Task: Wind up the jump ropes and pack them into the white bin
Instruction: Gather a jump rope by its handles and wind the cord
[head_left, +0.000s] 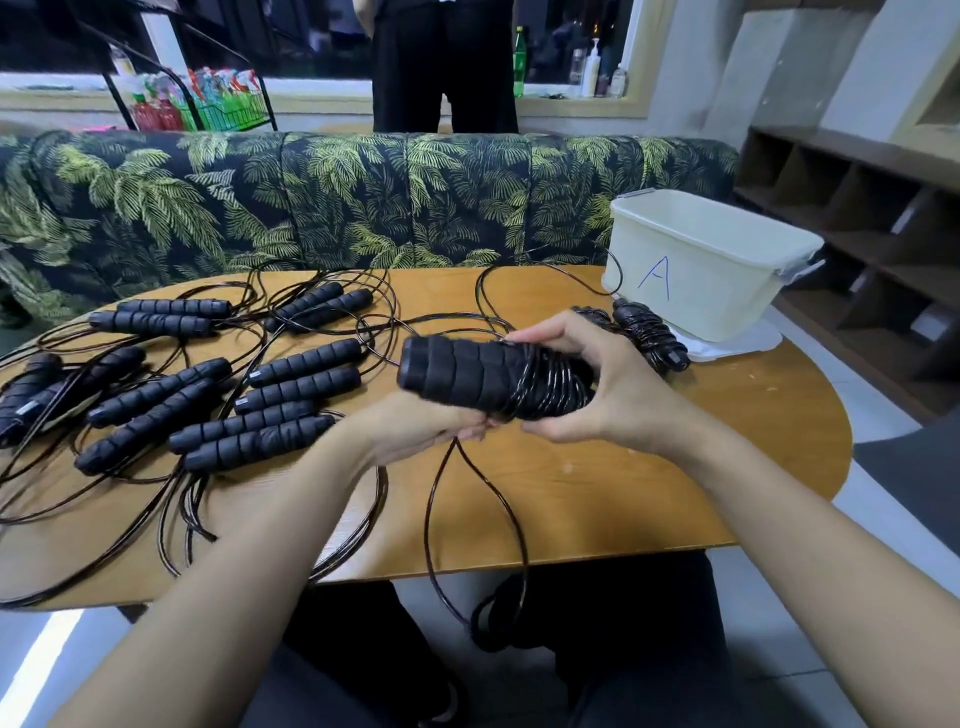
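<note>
My left hand (415, 426) grips the rope (457, 369) by its handles, over the middle of the table (623, 493). My right hand (608, 384) curls round the wound part. A loop hangs past the near edge. The bin (701, 260) sits by the far right edge, with bare table before it.

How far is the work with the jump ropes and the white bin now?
Done: at least one wound rope lies on the table beside the white bin, not in it. In hand: the left hand and right hand hold a half-wound rope, partly hanging loose. Left: several unwound ropes on the table; the bin's inside is hidden.
</note>
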